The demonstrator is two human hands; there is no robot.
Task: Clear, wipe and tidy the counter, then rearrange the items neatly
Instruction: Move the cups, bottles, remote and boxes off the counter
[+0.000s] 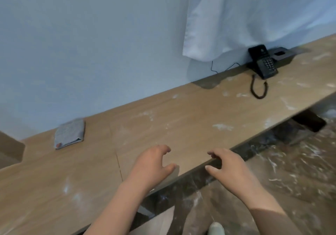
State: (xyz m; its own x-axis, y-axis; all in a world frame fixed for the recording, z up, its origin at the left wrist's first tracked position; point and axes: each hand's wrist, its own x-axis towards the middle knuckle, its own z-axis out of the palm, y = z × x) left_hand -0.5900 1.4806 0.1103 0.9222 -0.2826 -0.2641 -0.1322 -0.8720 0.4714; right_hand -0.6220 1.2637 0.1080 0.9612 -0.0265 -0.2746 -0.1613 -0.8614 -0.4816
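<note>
Head view: left hand (152, 164) and right hand (228, 165) hover over the counter (181, 125) front edge, fingers loosely curled, holding nothing, probably about to reach. Folded grey cloth (70, 134) lies flat near the wall, far left, likely ready for wiping. Black phone (264, 64) sits against the wall under the curtain (254, 16). White smears dot the counter.

Vantage: head-worn wide-angle camera, above the front edge of the counter (181, 125).
Facing: forward and down, frame tilted, toward the wall (91, 53).
Range: close; left hand (154, 164) and right hand (229, 167) sit in the lower frame.
</note>
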